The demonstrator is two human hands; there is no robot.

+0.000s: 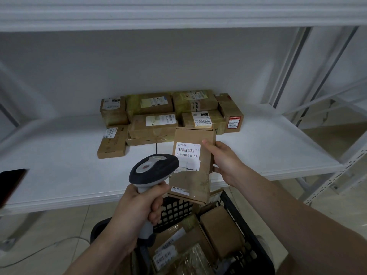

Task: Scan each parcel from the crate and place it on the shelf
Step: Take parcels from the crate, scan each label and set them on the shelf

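Observation:
My right hand [224, 161] grips a flat brown cardboard parcel [198, 139] by its right edge, label side facing me, above the front edge of the white shelf [59, 175]. My left hand [137, 209] grips the handle of a grey and black barcode scanner [154, 168], whose head sits just left of the parcel's white label. Below both hands stands a black plastic crate [248, 231] holding several more cardboard parcels [220, 231]. Several parcels [153, 124] lie stacked at the back middle of the shelf.
A dark flat phone-like object [11, 183] lies at the shelf's left edge. White metal shelf uprights [288, 66] stand to the right, and an upper shelf board [178, 14] runs overhead. A thin cable [39, 253] trails on the tiled floor at lower left.

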